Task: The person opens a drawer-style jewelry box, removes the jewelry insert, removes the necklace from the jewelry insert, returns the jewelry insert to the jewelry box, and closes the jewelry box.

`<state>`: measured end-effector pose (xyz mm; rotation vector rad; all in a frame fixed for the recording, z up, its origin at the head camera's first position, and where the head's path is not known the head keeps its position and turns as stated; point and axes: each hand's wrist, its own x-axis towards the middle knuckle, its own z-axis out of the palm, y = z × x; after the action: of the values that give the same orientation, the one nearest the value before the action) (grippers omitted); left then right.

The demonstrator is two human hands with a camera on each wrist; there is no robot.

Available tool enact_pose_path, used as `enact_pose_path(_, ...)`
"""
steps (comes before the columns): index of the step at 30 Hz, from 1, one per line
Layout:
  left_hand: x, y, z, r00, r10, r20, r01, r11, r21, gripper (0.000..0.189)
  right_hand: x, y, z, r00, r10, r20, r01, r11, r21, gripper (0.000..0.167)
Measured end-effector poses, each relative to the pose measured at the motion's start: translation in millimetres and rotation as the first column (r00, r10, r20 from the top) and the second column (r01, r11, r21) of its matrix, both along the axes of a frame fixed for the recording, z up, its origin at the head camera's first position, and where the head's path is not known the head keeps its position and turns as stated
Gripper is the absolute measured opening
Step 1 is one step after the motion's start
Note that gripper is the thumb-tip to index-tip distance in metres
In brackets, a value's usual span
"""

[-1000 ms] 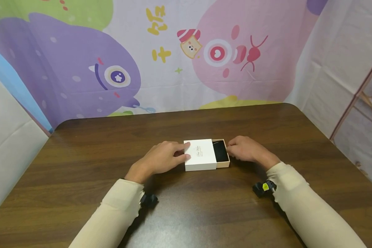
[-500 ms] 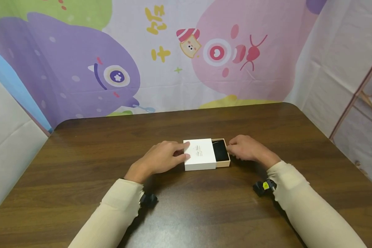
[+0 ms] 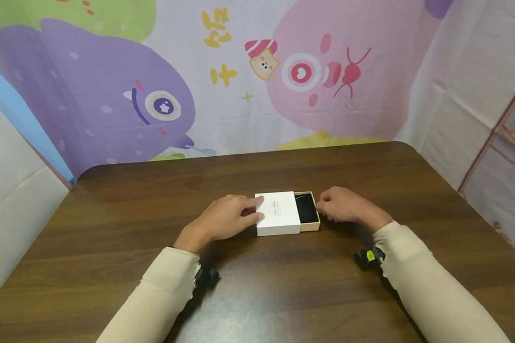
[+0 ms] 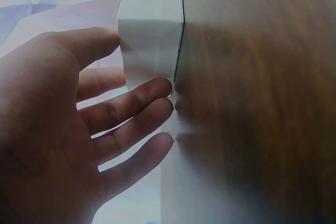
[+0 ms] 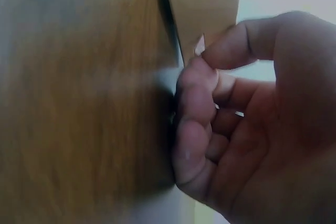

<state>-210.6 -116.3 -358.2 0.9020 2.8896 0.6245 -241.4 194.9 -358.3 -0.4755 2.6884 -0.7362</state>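
Observation:
A white box sleeve point(image 3: 276, 214) with small print lies flat mid-table. Out of its right end sticks a tan inner drawer point(image 3: 310, 228), partly drawn out, with a black insert point(image 3: 306, 208) inside. My left hand point(image 3: 223, 218) rests its thumb and forefinger on the sleeve's left top edge. In the left wrist view its other fingers stretch down at the sleeve's end, nearly straight. At the drawer's right end, my right hand point(image 3: 345, 205) has its fingers curled. The right wrist view shows thumb and forefinger pinching a small pale pull tab point(image 5: 199, 44) there.
The box sits on a dark brown wooden table point(image 3: 249, 295) with rounded far corners. A cartoon-printed cloth point(image 3: 236, 114) hangs behind the far edge. Pale panels stand at the left and right. Each wrist carries a small black camera point(image 3: 366, 257).
The right hand and forearm have shifted very slightly to the right. The left hand keeps its place on the sleeve, and the drawer stands out by about the same amount.

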Motion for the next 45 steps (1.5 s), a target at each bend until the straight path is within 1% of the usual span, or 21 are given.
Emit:
enact_pose_path(8, -0.7, 3.0, -2.9, 1.0, -0.001, -0.001, 0.001, 1.0, 0.005, 0.052, 1.6, 4.5, 4.5, 0.999, 0.001, 0.038, 0.0, 1.0, -0.019, 0.023)
enact_pose_path(14, -0.4, 2.0, -1.4, 1.0, 0.002, 0.0, -0.002, 1.0, 0.008, 0.052, 1.3, 4.4, 6.9, 0.999, 0.027, 0.019, -0.026, 0.999, -0.021, 0.021)
enact_pose_path(20, -0.7, 2.3, -0.7, 1.0, -0.007, -0.003, 0.007, 1.0, 0.005, 0.052, -0.1, 6.6, 3.4, 0.999, 0.052, 0.0, -0.052, 0.998, -0.038, 0.014)
enact_pose_path(25, -1.0, 2.8, 0.1, 1.0, -0.004, 0.002, 0.004, 1.0, -0.002, 0.051, -0.7, 8.2, 0.7, 0.998, 0.055, 0.021, -0.053, 0.995, -0.079, 0.011)
enact_pose_path(28, -1.3, 2.8, 0.6, 1.0, -0.002, 0.005, 0.002, 1.0, -0.006, 0.052, -0.4, 8.5, 0.3, 0.998, 0.057, 0.034, -0.054, 0.994, -0.093, 0.011)
enact_pose_path(31, -1.8, 2.6, 0.7, 1.0, 0.0, 0.008, 0.0, 1.0, -0.007, 0.052, -0.5, 8.4, 0.0, 0.997, 0.068, 0.03, -0.065, 0.993, -0.095, 0.012)
enact_pose_path(38, -2.1, 1.1, -0.1, 1.0, 0.004, 0.01, -0.004, 1.0, -0.008, 0.052, -1.6, 8.2, -1.5, 0.995, 0.101, 0.008, -0.1, 0.992, -0.071, 0.015)
enact_pose_path(45, -1.2, -0.4, -0.5, 1.0, 0.007, 0.015, -0.007, 1.0, -0.003, 0.052, -3.0, 6.9, -2.5, 0.994, 0.111, 0.015, -0.11, 0.992, -0.054, 0.017)
